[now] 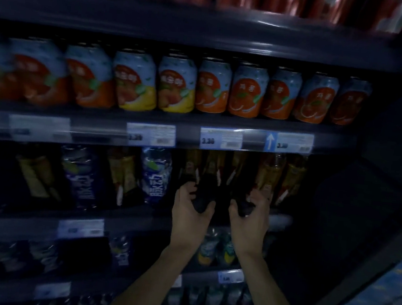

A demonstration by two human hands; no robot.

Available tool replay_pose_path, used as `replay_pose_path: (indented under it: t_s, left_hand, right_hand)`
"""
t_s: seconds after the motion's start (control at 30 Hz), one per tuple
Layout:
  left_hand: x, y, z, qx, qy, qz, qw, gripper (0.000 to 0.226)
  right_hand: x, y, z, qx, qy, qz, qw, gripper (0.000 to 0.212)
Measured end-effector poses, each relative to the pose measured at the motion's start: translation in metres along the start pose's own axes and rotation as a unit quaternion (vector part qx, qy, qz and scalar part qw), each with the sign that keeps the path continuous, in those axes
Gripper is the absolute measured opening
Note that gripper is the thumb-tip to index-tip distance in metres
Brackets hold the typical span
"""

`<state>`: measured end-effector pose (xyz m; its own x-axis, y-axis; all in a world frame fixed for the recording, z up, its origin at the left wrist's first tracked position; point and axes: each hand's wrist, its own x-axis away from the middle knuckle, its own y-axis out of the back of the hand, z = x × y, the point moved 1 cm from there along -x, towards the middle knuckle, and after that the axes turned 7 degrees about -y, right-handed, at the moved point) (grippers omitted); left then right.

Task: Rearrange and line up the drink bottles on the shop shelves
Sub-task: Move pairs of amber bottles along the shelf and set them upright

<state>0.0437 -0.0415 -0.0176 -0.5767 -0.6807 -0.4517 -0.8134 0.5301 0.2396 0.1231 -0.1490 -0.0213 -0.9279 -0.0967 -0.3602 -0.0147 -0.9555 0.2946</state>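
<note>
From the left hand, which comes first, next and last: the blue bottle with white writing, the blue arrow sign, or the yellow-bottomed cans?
Measured from the left hand in the head view:
1. Blue bottle, just to its left on the same shelf.
2. Yellow-bottomed cans, on the shelf above, up and left.
3. Blue arrow sign, on the shelf edge, up and right; nearly level with the cans, so these two are close.

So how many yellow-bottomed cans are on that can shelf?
2. They stand side by side mid-row on the can shelf: the left yellow can and the right yellow can, with orange cans on both sides. More may be hidden behind the front row.
</note>
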Motion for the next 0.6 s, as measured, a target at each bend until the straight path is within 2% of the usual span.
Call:
replay_pose_path:
  t_s: [0.47,0.6]
  left_hand:
    - [0.003,0.192,0.025,-0.045,0.015,-0.08,0.996,0.044]
    - [0.001,0.24,0.038,-0.052,0.023,-0.106,0.993,0.04]
  right_hand:
    - [0.118,-0.12,0.104,-0.054,0.03,0.079,0.995,0.053]
    - [0.145,-0.151,0.126,-0.058,0.042,0.089,0.993,0.048]
